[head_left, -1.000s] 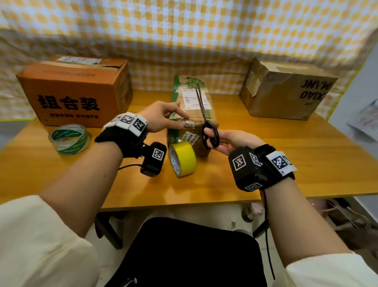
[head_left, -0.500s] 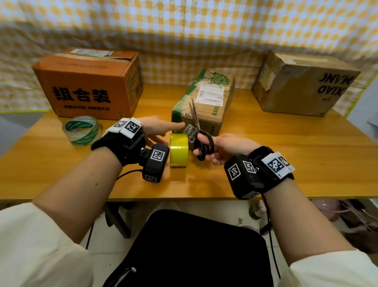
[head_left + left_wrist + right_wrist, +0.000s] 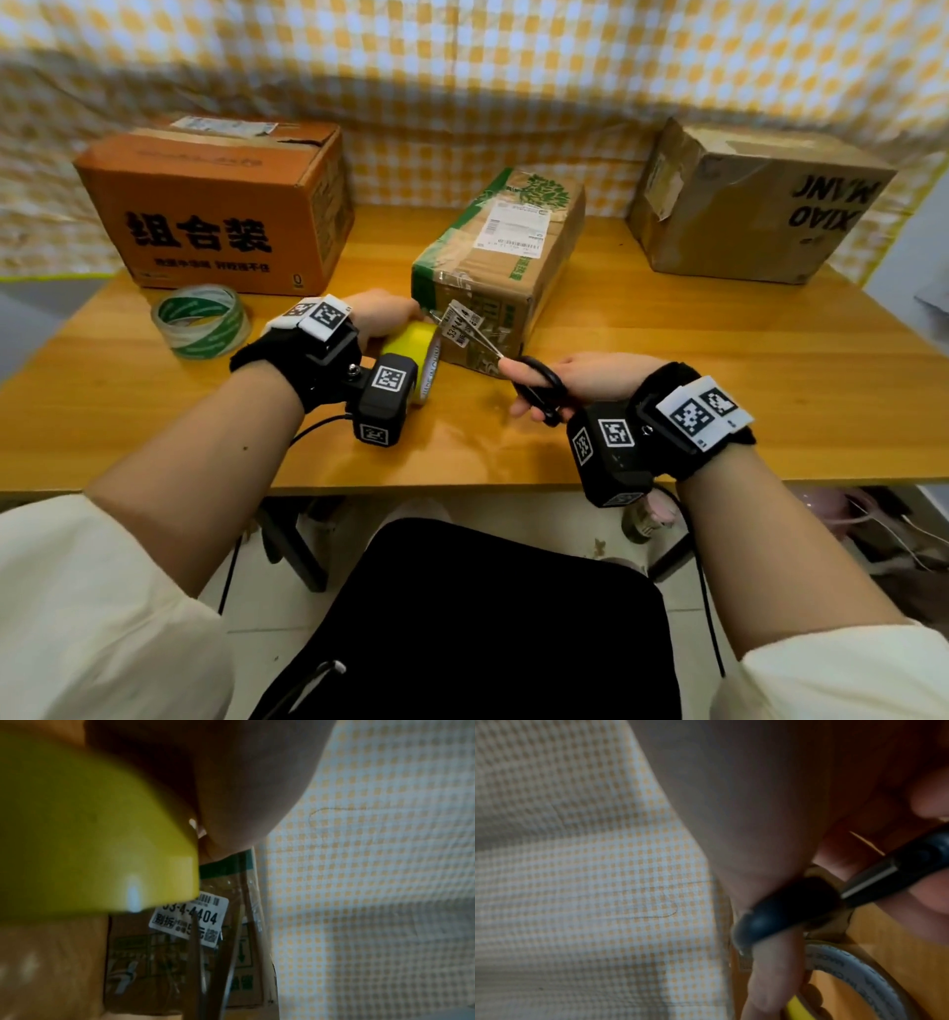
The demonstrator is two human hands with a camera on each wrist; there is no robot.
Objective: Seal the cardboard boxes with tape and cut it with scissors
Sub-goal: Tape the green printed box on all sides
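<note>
The orange box to the left of the middle box carries large black characters, 组合装, on its front, with a smaller line beneath too blurred to read. A white sticker on the middle box's near end shows "3-4-4404". The brown box to its right bears "XIAO MANG", upside down.

Yellow-and-white checked cloth draped as a backdrop across the whole upper part of the frame, sagging in soft folds. Below it, a glossy wooden counter spanning the middle of the frame, reflecting soft light. Pale tiled floor visible under the counter at lower centre. Loose cables lying at lower right. Plain pale wall at far right.
</note>
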